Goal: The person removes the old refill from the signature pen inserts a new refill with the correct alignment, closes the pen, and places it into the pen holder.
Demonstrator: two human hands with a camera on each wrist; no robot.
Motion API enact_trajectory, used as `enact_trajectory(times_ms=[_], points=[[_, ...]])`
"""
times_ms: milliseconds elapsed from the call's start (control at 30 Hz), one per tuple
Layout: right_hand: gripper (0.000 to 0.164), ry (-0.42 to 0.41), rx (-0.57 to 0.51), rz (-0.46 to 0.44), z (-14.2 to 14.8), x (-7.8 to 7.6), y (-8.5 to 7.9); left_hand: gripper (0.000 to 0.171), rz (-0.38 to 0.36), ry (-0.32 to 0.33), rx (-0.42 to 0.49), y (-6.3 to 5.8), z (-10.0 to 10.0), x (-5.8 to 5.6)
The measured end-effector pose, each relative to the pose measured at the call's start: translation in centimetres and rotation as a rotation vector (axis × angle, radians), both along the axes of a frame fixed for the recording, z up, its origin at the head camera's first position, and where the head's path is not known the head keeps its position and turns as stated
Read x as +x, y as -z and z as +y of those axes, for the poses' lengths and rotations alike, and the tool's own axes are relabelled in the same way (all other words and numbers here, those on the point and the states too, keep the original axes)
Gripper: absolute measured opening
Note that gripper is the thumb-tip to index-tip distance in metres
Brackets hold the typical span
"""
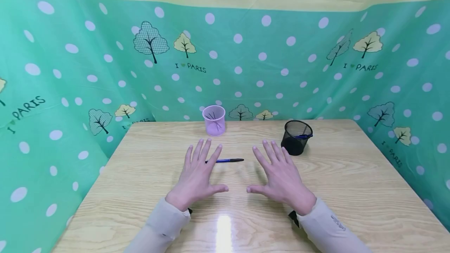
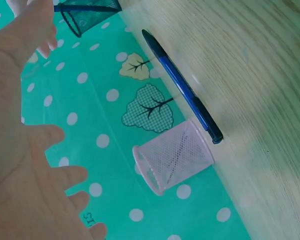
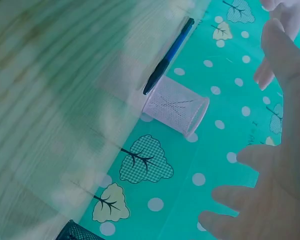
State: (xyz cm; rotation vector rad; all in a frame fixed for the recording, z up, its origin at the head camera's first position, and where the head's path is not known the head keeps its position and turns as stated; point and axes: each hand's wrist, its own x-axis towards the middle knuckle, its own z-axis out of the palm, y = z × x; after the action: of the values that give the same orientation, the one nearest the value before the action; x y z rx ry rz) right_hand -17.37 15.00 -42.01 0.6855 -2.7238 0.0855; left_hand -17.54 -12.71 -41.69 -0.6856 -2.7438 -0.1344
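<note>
Blue pen (image 1: 225, 161) lies on the counter (image 1: 351, 190), just beyond the left hand (image 1: 198, 177) fingers (image 1: 214, 155); both hands, right hand (image 1: 279, 177) included, spread flat, holding nothing.

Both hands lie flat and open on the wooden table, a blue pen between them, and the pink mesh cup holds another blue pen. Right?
Not quite: the head view shows the other blue pen in the black mesh cup, not the pink mesh cup. The rest holds.

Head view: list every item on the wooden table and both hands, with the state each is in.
Blue ballpoint pen: lying flat on the table.
Pink mesh cup: upright.
Black mesh cup: upright, holding a blue pen.
Left hand: open, fingers spread.
Right hand: open, fingers spread.
</note>
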Motion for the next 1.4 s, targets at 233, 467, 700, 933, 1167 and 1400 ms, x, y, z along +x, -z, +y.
enact_trajectory(times_ms=[233,467,700,933,1167,1400], points=[[0.107,-0.013,-0.037,-0.017,-0.2,0.0,0.0,0.107,0.008,0.018,0.063,-0.1,-0.4,-0.4],[0.100,-0.020,-0.062,-0.042,-0.5,-0.4,0.1,0.099,-0.005,-0.010,0.075,-0.1,-0.6,-0.8],[0.089,-0.036,-0.093,-0.051,-0.9,-1.6,0.1,0.086,-0.032,-0.008,0.077,0.1,-0.2,-1.3],[0.083,-0.023,-0.076,-0.079,-1.2,-2.8,0.1,0.075,-0.055,-0.003,0.090,0.1,0.1,-2.2],[0.078,-0.022,-0.039,-0.106,-1.7,-3.6,0.4,0.070,-0.072,0.004,0.079,0.1,0.2,-3.0],[0.070,-0.039,-0.010,-0.129,-2.7,-4.5,0.5,0.064,-0.145,0.011,0.117,0.2,0.0,-3.9]])
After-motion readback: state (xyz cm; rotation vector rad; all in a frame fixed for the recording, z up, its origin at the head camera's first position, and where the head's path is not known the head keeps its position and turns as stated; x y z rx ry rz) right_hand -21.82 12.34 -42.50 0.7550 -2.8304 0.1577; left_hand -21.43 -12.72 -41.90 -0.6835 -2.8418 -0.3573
